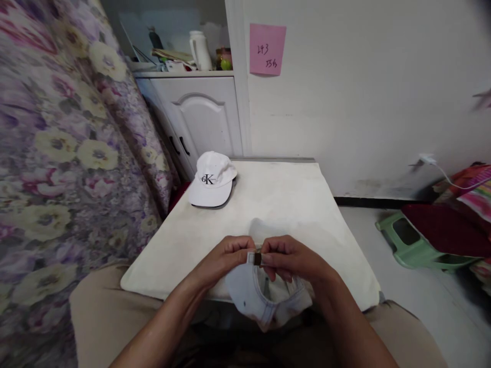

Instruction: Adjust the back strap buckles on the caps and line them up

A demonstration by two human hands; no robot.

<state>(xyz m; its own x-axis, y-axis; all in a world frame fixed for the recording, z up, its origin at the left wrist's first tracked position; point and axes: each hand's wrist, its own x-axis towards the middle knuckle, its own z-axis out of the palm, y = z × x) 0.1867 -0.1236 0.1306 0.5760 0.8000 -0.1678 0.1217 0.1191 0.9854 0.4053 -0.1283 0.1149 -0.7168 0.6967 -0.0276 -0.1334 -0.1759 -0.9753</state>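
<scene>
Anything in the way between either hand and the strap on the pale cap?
Nothing visible. The left hand and right hand already pinch the strap, either side of its dark buckle. The white cap sits apart, farther back on the table.

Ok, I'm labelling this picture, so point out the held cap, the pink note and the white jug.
Held cap (246, 294), head view: side of its crown.
Pink note (267, 49), head view: near its middle.
White jug (202, 51), head view: on its body.
</scene>
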